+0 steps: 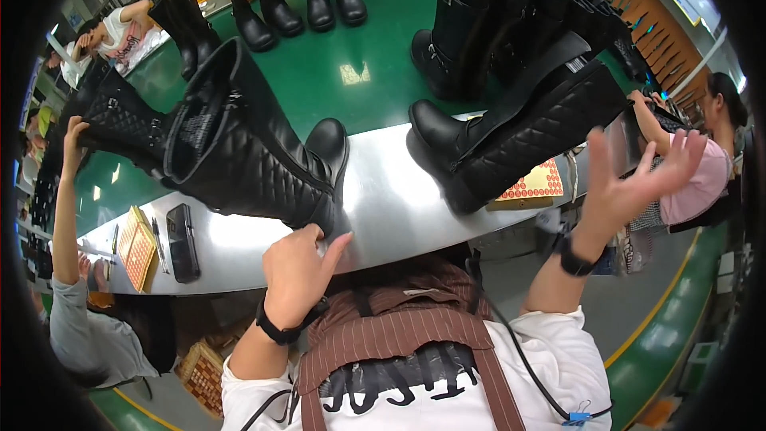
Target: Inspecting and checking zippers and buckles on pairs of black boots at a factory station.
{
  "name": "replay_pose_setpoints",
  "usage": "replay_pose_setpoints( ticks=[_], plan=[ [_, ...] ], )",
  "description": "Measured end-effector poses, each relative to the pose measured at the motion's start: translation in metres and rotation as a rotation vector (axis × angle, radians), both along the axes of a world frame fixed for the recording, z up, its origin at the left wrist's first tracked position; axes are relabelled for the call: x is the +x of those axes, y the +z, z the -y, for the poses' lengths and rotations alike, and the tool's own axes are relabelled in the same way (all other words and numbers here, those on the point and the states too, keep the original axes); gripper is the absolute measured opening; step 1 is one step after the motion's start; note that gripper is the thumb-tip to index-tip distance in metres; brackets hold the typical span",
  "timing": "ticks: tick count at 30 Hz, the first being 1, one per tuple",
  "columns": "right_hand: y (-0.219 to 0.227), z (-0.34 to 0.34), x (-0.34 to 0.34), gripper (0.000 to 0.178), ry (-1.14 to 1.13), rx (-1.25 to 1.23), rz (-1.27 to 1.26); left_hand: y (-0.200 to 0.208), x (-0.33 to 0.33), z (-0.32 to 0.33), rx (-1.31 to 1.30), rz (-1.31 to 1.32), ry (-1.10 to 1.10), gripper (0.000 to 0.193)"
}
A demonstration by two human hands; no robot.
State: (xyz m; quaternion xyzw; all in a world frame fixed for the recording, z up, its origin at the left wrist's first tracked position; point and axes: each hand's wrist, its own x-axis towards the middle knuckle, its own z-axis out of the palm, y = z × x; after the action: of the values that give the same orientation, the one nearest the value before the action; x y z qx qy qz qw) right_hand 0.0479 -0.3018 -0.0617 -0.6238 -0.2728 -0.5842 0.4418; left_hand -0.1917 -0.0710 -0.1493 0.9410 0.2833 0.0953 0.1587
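My left hand [299, 267] is at the metal table's front edge, against the heel of a tall black quilted boot [263, 152]. Its fingers curl in and the thumb sticks out; whether they grip anything is hidden. That boot tilts left, its open top toward the far left and its toe to the right. On the right, a second black quilted boot [527, 128] leans with its toe left and its shaft rising right. Beside that shaft's upper end, my right hand [638, 175] is raised, open and empty, fingers spread.
On the metal tabletop [383, 183] lie a black phone [183, 243], a pen and a yellow card sheet [137, 249]; another patterned sheet [535, 183] lies right. Several boots stand on the green surface [359, 72]. At left, a co-worker's hand [73, 140] touches a boot [120, 112]; a person in pink [706, 175] is at right.
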Motion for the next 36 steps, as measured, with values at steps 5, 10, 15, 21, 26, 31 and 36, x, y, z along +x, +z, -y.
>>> replay_pose_setpoints(
  ticks=[5,10,15,21,26,31,36],
  plan=[
    [-0.069,0.031,0.122,0.089,-0.168,-0.273,-0.710,-0.019,0.005,0.006,0.023,0.036,-0.066,0.040],
    [-0.078,0.036,0.127,0.052,0.407,-0.189,-0.835,-0.023,0.016,0.006,0.019,0.006,-0.088,0.036],
    [-0.017,0.021,0.053,0.029,0.644,-0.320,-0.531,-0.014,0.048,0.013,-0.367,0.295,-0.177,0.042],
    [0.032,0.009,-0.031,0.031,0.776,-0.828,0.105,-0.023,0.098,0.020,-0.077,0.582,-0.234,0.049],
    [0.017,0.009,-0.055,0.036,0.856,-0.771,0.172,-0.020,0.091,0.021,-0.303,0.561,-0.193,0.038],
    [0.022,-0.007,-0.049,0.043,0.387,-0.648,0.243,-0.022,0.099,0.026,-0.425,0.686,-0.198,0.023],
    [-0.001,-0.027,-0.036,0.090,0.421,-0.522,-0.127,-0.056,0.102,0.042,-0.478,0.638,-0.247,0.028]
  ],
)
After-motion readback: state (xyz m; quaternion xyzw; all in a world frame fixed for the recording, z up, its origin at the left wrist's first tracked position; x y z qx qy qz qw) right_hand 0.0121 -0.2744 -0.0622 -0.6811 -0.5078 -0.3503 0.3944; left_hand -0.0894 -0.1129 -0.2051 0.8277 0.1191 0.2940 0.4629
